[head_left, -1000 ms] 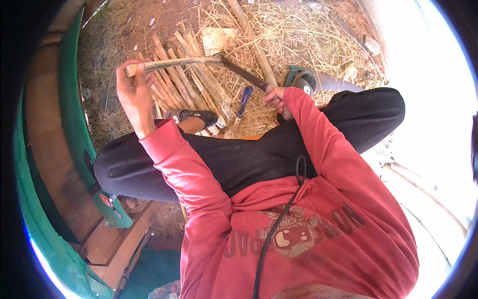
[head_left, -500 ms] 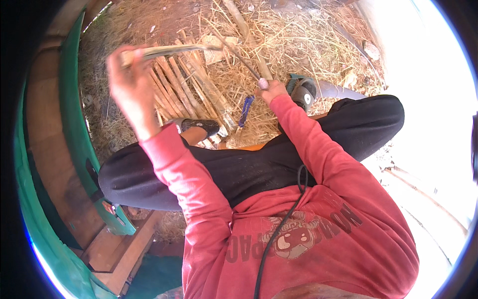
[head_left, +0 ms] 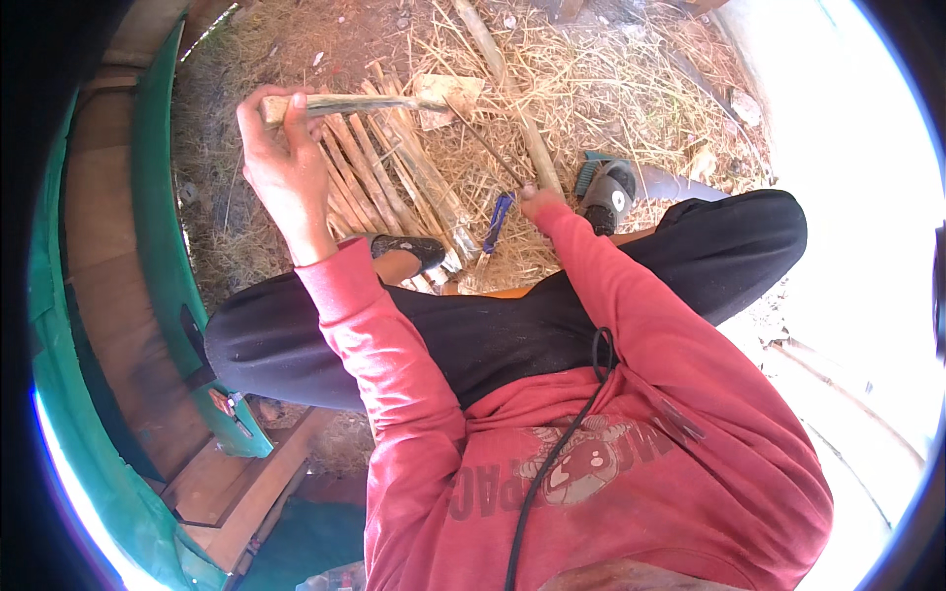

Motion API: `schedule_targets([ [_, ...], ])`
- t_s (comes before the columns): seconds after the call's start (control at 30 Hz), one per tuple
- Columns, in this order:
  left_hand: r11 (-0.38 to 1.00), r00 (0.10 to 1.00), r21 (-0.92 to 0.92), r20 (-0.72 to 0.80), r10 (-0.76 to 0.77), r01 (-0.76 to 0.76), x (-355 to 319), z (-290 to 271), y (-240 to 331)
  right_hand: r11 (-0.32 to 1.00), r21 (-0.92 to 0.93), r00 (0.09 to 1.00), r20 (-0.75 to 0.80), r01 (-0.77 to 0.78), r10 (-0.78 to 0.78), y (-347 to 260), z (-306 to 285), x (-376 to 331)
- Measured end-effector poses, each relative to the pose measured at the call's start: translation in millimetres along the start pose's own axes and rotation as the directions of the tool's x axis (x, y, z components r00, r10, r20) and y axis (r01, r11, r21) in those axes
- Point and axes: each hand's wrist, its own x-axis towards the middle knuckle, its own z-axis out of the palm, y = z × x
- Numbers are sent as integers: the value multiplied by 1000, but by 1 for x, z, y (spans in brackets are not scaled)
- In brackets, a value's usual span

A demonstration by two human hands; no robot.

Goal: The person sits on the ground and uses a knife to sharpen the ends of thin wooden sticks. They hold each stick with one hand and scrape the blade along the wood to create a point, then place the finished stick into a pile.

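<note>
My left hand (head_left: 286, 163) is raised at the left, fingers and thumb closed round the near end of a long split wood stick (head_left: 345, 102). The stick points to the right, and its far end lies over or against a pale wood block (head_left: 451, 89). In my right hand (head_left: 542, 204) is the handle of a long, narrow, dark knife (head_left: 488, 148). Its blade slants up and left, with the tip near the far end of the stick. Whether blade and stick touch I cannot tell. A row of split sticks (head_left: 370, 182) lies below the stick, by my left foot.
Beside the split sticks lies a blue-handled tool (head_left: 498, 222). A round pole (head_left: 503, 79) lies on straw (head_left: 591, 98) at the far side. A green brush-like thing (head_left: 596, 169) touches my right sandal (head_left: 609, 187). A green board (head_left: 158, 177) stands at the left.
The stick in my left hand has come down a little and right, and has steadied. The knife's tip has moved slightly down and right. Both hands keep their hold.
</note>
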Motion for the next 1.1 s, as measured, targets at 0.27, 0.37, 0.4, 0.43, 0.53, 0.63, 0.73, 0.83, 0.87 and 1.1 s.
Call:
schedule_targets([
  [0.27, 998, 990, 51, -138, -18, 25, -7, -3, -10, 574, 622, 838, 483, -532, 253, -34, -40, -6],
  [0.37, 990, 980, 140, -199, 13, 15, -9, -5, -10, 645, 640, 907, 251, -418, 339, -30, -34, -4],
  [0.4, 988, 980, 154, -198, 34, -3, -8, -6, -12, 678, 625, 913, 160, -388, 375, -21, -29, 1],
  [0.43, 986, 980, 168, -193, 56, -23, -7, -7, -11, 868, 403, 936, -67, -291, 345, -4, -22, 10],
  [0.53, 998, 968, 36, -245, 52, -45, -7, -11, 4, 930, -308, 863, -504, -198, 17, 20, -14, 23],
  [0.63, 997, 957, -59, -284, -56, 41, -21, -31, 21, 765, -636, 924, -347, -105, -162, -39, -19, -10],
  [0.73, 997, 963, -56, -259, -71, 58, -22, -32, 36, 837, -531, 977, 210, 134, -23, -55, 1, 3],
  [0.83, 996, 975, -84, -216, -57, 40, -25, -31, 38, 862, -480, 935, 353, 159, 24, -40, 53, 2],
  [0.87, 995, 973, -85, -220, -64, 46, -28, -31, 39, 868, -476, 937, 347, 141, 37, -37, 62, -2],
  [1.1, 989, 926, -146, -374, -49, -6, -35, -37, 53, 856, -500, 961, 275, 132, 12, -23, 51, -7],
])
